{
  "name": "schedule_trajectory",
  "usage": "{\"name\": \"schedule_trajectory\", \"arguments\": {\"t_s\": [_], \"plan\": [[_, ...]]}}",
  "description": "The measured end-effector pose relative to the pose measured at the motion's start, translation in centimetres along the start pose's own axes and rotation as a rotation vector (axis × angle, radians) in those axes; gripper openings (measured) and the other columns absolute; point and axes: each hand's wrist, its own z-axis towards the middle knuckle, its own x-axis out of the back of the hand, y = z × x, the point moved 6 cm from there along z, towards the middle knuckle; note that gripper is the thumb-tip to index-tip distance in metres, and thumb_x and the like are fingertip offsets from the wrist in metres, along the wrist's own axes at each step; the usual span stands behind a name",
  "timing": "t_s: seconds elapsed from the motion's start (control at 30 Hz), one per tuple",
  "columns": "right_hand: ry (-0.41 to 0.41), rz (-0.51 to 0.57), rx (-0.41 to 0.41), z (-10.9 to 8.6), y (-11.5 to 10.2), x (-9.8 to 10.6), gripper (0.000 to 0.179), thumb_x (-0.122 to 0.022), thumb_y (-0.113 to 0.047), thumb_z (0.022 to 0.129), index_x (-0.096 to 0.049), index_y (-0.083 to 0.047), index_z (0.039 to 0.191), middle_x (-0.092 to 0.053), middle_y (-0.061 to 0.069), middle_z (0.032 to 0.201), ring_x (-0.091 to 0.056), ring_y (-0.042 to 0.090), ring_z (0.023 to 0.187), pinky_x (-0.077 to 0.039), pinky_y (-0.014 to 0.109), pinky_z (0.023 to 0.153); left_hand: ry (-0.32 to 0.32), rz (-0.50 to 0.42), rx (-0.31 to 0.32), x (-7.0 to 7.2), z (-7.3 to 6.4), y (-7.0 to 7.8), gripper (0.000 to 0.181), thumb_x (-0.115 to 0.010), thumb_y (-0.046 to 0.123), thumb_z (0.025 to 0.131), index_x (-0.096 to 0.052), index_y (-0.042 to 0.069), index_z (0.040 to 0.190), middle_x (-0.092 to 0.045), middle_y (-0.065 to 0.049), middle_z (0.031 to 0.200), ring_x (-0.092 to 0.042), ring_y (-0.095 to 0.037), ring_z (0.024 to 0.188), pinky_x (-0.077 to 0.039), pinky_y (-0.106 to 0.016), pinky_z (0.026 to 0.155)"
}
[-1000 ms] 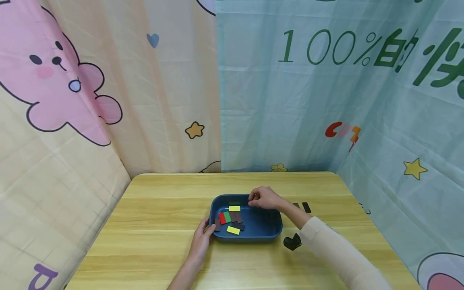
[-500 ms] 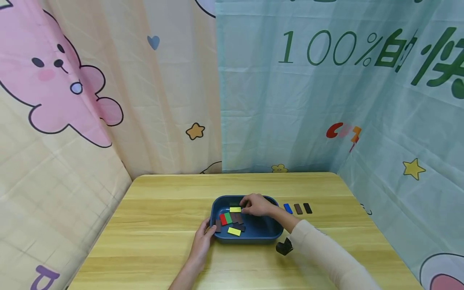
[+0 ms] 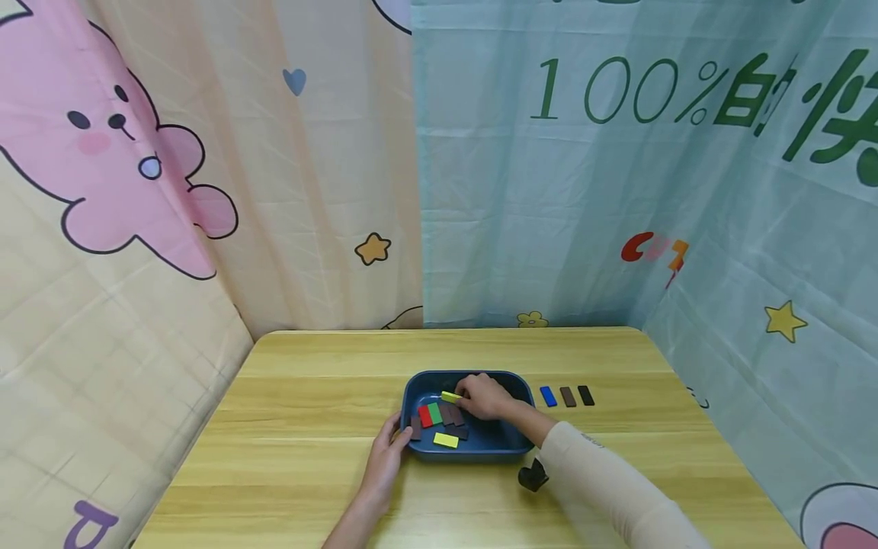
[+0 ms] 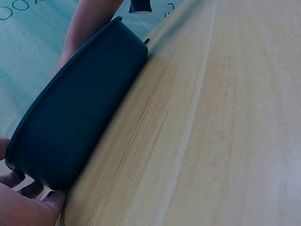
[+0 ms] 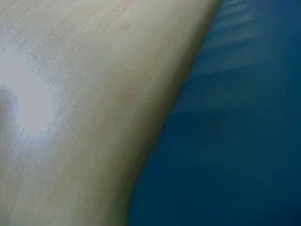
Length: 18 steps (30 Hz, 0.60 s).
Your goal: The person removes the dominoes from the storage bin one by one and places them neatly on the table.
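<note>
A dark blue rectangular bin (image 3: pixel 473 456) stands on the wooden table. My left hand (image 3: pixel 386 457) grips its left end, thumb over the rim; in the left wrist view the fingers (image 4: pixel 30 207) lie against the bin's wall (image 4: pixel 80 108). Inside the bin, my right hand (image 3: pixel 483 396) pinches a yellow tile (image 3: pixel 449 397), tilted at the far side. Below it lie a red tile (image 3: pixel 425 416), a green tile (image 3: pixel 435 413), several dark brown tiles (image 3: pixel 450 414) and another yellow tile (image 3: pixel 446 440). The right wrist view shows only table and the bin's side (image 5: pixel 221 150), no fingers.
To the right of the bin, a blue tile (image 3: pixel 548 396), a brown tile (image 3: pixel 568 396) and a black tile (image 3: pixel 585 395) lie in a row. A black wrist camera (image 3: pixel 533 476) hangs by the right forearm. Printed curtains (image 3: pixel 521 191) enclose the table's back and sides.
My right hand has moved left within the bin, from its far rim to the far yellow tile, and now lifts that tile at a tilt. The left hand keeps its hold.
</note>
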Motion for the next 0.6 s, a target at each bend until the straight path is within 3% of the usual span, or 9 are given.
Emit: {"name": "schedule_trajectory", "arguments": {"t_s": [0.23, 0.6], "plan": [[0.038, -0.035, 0.011, 0.00, -0.03, 0.15, 0.008, -0.073, -0.015, 0.098, -0.079, -0.010, 0.095, -0.069, -0.006, 0.081, -0.058, 0.006, 0.067, -0.053, 0.028, 0.062, -0.006, -0.013, -0.003, -0.09, -0.03, 0.07, 0.049, -0.046, 0.014, 0.111, -0.036, -0.008, 0.154, -0.032, -0.030, 0.159, -0.035, -0.044, 0.143, -0.032, -0.057, 0.117], [0.033, -0.001, -0.014, -0.27, 0.20, 0.44, 0.010, -0.075, -0.018, 0.096, -0.081, -0.010, 0.096, -0.070, -0.006, 0.082, -0.058, 0.008, 0.070, -0.053, 0.029, 0.065, -0.005, -0.019, 0.004, -0.11, -0.06, 0.08, 0.048, -0.045, 0.014, 0.111, -0.036, -0.007, 0.153, -0.032, -0.030, 0.159, -0.036, -0.043, 0.143, -0.032, -0.058, 0.117]]}}
